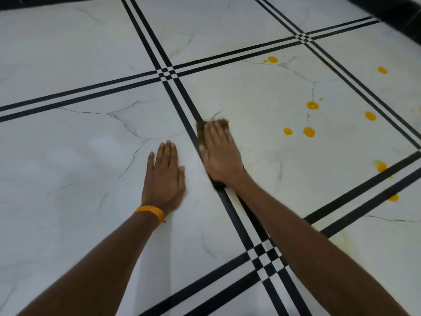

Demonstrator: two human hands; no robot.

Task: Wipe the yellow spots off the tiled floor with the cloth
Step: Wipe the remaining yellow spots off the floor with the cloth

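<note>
A: Where are your hands just now?

B: Your right hand (pixel 218 153) lies flat, fingers straight and together, pressing a brown cloth (pixel 215 124) to the tiled floor (pixel 68 156). The cloth shows only as a frayed edge past your fingertips and a dark bit by the wrist; the rest is under the palm. It sits on the black double stripe (pixel 182 96) that runs from 11 o'clock down to 5 o'clock.

A: And the left?

B: Your left hand (pixel 164 174) is open too, palm down on bare tile, just at 9 o'clock of the right one, holding nothing. An orange wristband (pixel 151 212) circles that wrist.

A: Where are the yellow spots?

B: All off toward 3 o'clock of the cloth. Two round spots (pixel 309 132) lie nearest, side by side. Further at 2 o'clock there is another (pixel 312 105), then one (pixel 370 115) near the next stripe. One spot (pixel 272 59) sits far up at 1 o'clock, and another (pixel 382 70) beyond the stripe. A smeared patch (pixel 380 166) touches the stripe at 4 o'clock, with one more (pixel 393 197) below it.

A: Any containers about?

B: None in view.

A: Room to move?

B: The tile between the cloth and the nearest spots is open. The floor is pale marble-look tile, with faint yellowish streaks near your right forearm. A dark band (pixel 398 17) edges the floor at 1 o'clock.
</note>
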